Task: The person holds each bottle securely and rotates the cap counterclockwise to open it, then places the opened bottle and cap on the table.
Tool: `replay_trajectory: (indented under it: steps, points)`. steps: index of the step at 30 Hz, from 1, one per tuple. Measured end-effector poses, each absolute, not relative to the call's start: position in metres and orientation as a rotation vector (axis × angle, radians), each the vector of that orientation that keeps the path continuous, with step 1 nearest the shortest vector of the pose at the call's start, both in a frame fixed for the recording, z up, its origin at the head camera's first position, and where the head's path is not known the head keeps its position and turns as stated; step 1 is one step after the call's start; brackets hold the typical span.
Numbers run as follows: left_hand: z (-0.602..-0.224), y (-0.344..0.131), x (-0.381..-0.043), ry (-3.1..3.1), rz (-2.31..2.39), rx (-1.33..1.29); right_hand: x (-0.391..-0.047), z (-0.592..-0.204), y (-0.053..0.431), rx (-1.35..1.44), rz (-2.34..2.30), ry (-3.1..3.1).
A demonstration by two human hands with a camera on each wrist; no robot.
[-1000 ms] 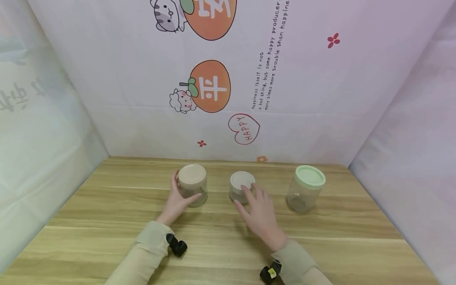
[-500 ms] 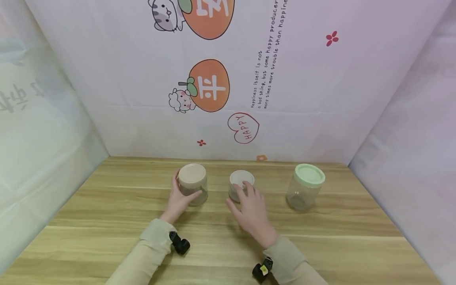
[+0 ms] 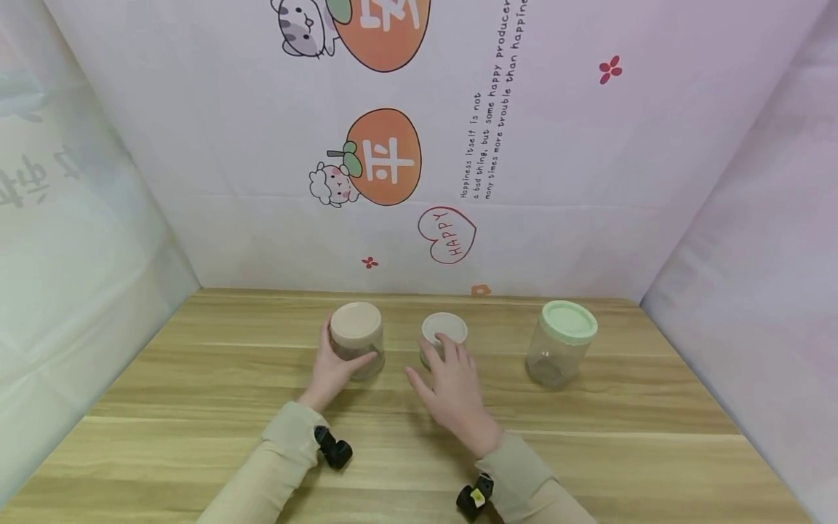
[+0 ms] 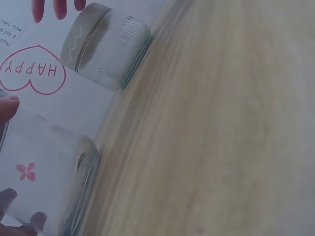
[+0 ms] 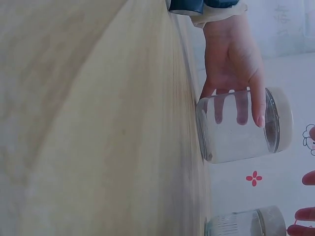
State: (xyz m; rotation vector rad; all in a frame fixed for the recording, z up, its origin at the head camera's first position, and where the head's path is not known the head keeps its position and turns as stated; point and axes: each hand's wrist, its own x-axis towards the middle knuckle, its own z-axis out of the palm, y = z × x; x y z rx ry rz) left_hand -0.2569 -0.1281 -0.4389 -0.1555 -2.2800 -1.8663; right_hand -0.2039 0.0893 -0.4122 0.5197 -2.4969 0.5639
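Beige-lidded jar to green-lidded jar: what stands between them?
In the head view, a smaller white-lidded jar, partly hidden by the right hand.

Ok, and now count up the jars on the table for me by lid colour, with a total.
Beige-lidded clear jar: 1
White-lidded clear jar: 1
Light-green-lidded clear jar: 1
Total: 3 jars
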Motion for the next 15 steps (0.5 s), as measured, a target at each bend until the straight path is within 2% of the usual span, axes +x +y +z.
replay_trajectory:
  steps: [15]
  points:
    - [-0.435, -0.127, -0.238, -2.329, -1.890, -0.180, -0.201, -0.410, 0.092, 0.551, 0.629, -2.481]
